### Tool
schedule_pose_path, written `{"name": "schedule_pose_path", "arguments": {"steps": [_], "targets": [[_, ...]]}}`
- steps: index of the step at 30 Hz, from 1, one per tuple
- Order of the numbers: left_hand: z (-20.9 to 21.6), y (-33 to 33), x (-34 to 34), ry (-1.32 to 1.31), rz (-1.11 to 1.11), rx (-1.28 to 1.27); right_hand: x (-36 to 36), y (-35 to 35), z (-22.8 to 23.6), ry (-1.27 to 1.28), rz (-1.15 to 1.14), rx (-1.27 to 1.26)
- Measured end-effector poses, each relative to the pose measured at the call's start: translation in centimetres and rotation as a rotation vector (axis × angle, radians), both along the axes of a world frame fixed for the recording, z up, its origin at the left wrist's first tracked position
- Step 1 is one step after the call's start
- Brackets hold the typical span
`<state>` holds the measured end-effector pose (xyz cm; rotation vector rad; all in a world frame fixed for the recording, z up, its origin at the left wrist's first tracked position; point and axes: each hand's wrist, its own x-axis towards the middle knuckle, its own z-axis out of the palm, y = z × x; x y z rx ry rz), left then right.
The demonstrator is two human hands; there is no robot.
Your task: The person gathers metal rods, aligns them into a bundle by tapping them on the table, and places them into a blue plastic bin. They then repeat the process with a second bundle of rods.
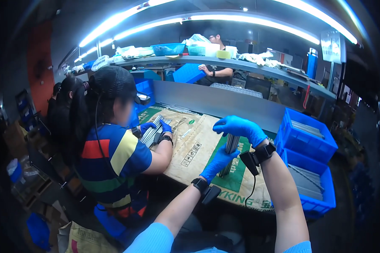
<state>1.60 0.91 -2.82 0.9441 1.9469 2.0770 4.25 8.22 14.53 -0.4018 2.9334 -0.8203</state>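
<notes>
An upright bundle of thin grey metal rods (231, 144) stands in front of me, its lower end close to the paper-covered bench. My left hand (220, 161), in a blue glove, is closed around the bundle below its middle. Over the top end arches my right hand (242, 127), also blue-gloved. Its fingers reach leftward past the rods, bent but not wrapped round them; the thumb is hidden. Both wrists carry black strapped devices. Beneath the bundle lies the green printed part of the brown paper sheet (236, 181).
At right, two stacked blue crates (310, 147) hold more rods. On my left, a co-worker (114, 147) in blue gloves handles a rod bundle (152, 134). A metal panel (215, 101) lines the bench's back, below a loaded shelf (257, 66). Another person stands beyond it.
</notes>
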Motion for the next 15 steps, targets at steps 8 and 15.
{"name": "schedule_pose_path", "arguments": {"steps": [8,15], "targets": [[0.1,-0.1,0.6,0.038,-0.065,0.049,2.4,0.0,-1.0,0.259,-0.041,0.156],[1.0,0.4,1.0,0.109,-0.166,0.02,4.4,1.9,-1.4,0.499,-0.168,0.044]]}}
